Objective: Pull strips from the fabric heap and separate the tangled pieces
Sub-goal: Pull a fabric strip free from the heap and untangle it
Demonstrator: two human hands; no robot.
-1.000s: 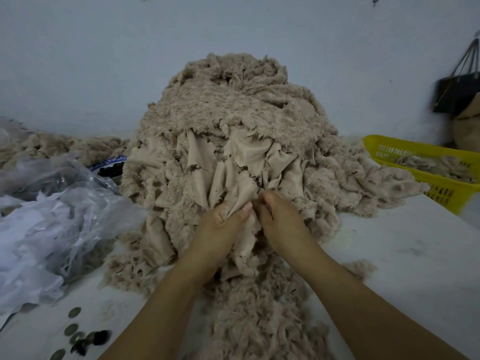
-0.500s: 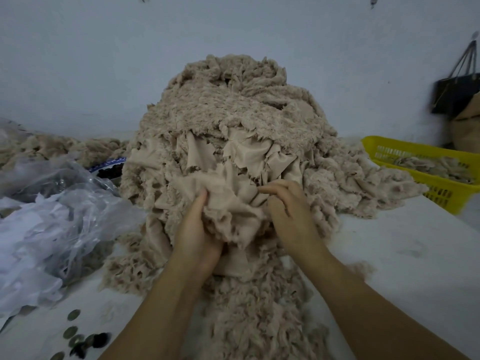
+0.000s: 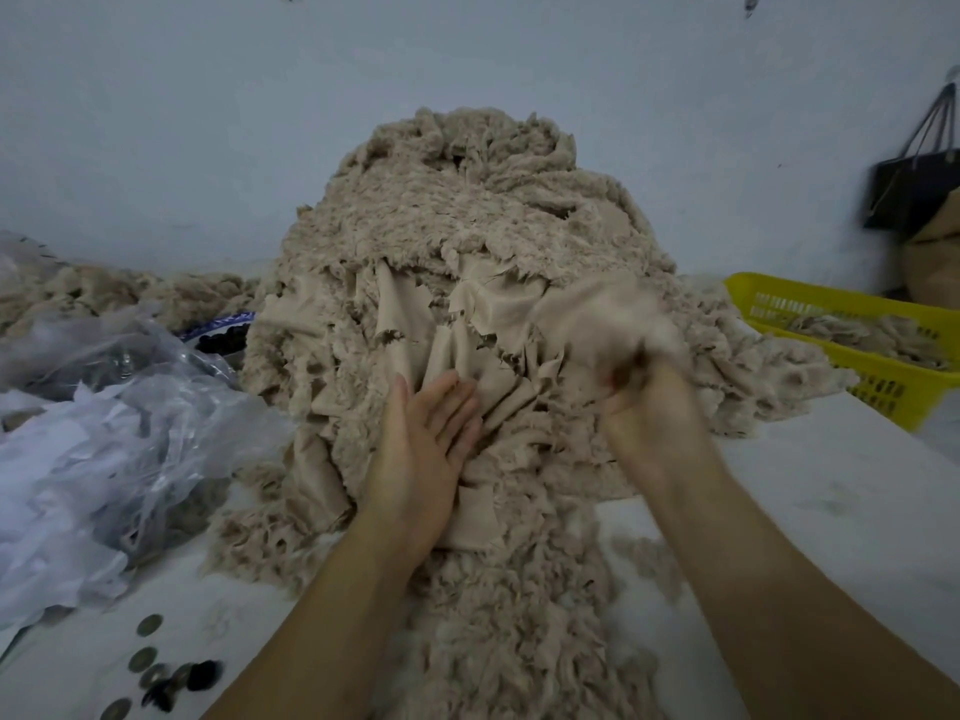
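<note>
Now left hand (image 3: 421, 449) lies flat on heap (image 3: 467, 226), right hand (image 3: 647, 407) lifting strip (image 3: 597, 314)

The left forearm (image 3: 332, 615) and right forearm (image 3: 769, 589) are showing bare to the frame's edge; the left hand (image 3: 423, 449) is showing bare too, the right hand (image 3: 649, 407) blurring.

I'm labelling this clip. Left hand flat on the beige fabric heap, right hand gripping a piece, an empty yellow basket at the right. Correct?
The yellow basket is not empty: the head view shows beige fabric scraps in it. The rest holds: left hand flat on the fabric heap, right hand gripping a piece.
</note>
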